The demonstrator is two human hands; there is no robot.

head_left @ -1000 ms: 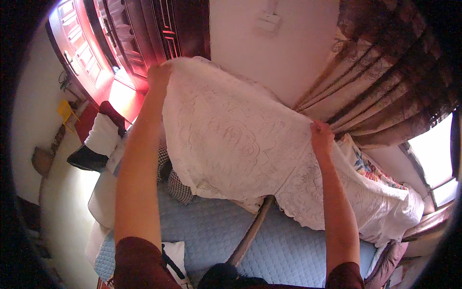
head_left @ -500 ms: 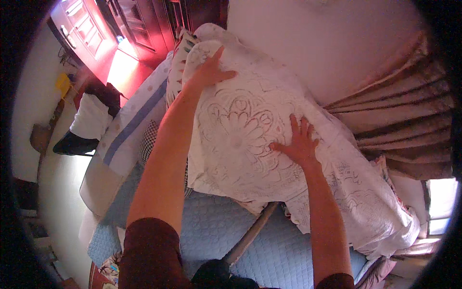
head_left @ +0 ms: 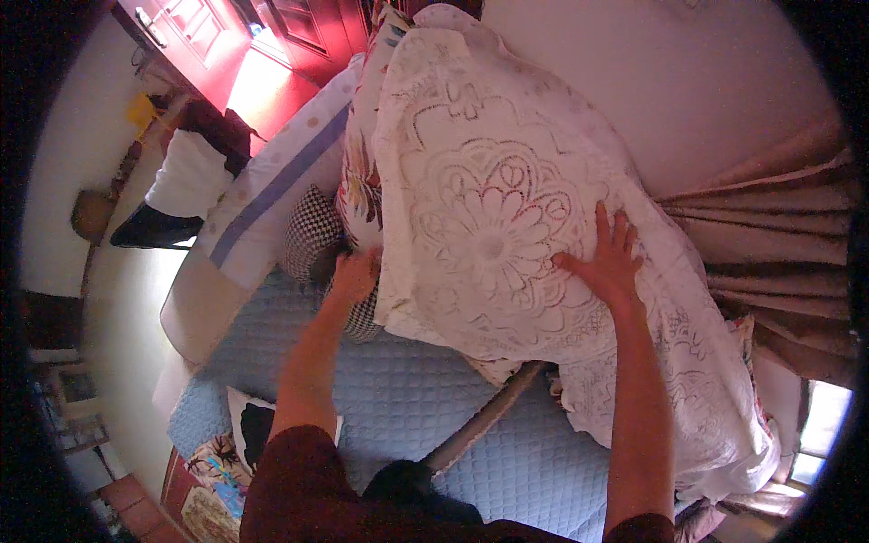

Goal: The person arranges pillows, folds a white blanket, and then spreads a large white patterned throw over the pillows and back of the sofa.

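Head view showed a blue quilted bed (head_left: 425,407) filling the lower middle of the frame, its cover stitched in small diamonds. Over a tall pile on it lay a white lace cloth (head_left: 489,226), running from the upper centre down to the lower right, openwork with a big round flower medallion in its middle and scalloped edges. Beige pleated curtains (head_left: 769,235) hung at the right, against a plain pale wall (head_left: 670,81). A red panelled door (head_left: 199,36) stood at the upper left. Left of the cloth lay a long white pillow (head_left: 272,190) with a blue stripe and faint dots, and below it a black-and-white checked cushion (head_left: 312,240). A floral-print piece (head_left: 358,172) peeked out along the cloth's left edge.

Right hand (head_left: 608,262) lay flat on the cloth at centre right, fingers spread and pressed into the lace. Left hand (head_left: 355,276) sat at the cloth's left edge, over the checked cushion, fingers curled inward; whether they pinched the cloth or the cushion could not be told. Both forearms were bare, with dark red sleeves at the lower edge.
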